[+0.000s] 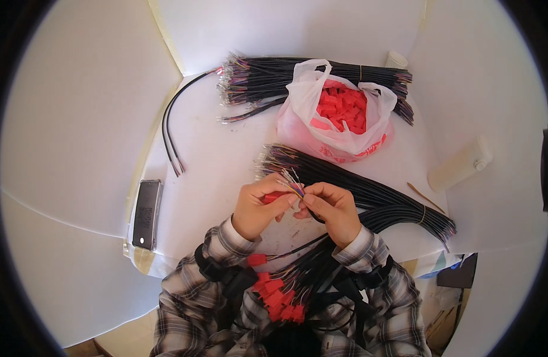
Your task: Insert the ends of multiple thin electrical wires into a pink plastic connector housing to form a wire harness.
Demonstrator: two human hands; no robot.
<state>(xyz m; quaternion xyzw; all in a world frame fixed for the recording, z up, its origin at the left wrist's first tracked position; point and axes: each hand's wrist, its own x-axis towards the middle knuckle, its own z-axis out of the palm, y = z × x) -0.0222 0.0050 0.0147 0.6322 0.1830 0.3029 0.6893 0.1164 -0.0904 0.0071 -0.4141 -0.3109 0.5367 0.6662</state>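
My left hand (263,205) is closed around a red plastic connector housing (275,197), with thumb and forefinger at the loose wires. Opposite it, my right hand (330,209) pinches a black cable near its end, where thin coloured wires (295,185) with bare metal tips fan out. Both hands nearly meet above the table. Just behind them lies a bundle of black cables (357,190), its wire ends toward the left. Below my hands, near my body, hang several cables fitted with red connectors (277,297).
A white plastic bag (298,122) full of red connectors (342,107) stands behind. Another cable bundle (262,77) lies at the back. A phone (147,214) rests at the left edge, a pale bottle (461,163) at the right. White sheets (83,119) wall the table.
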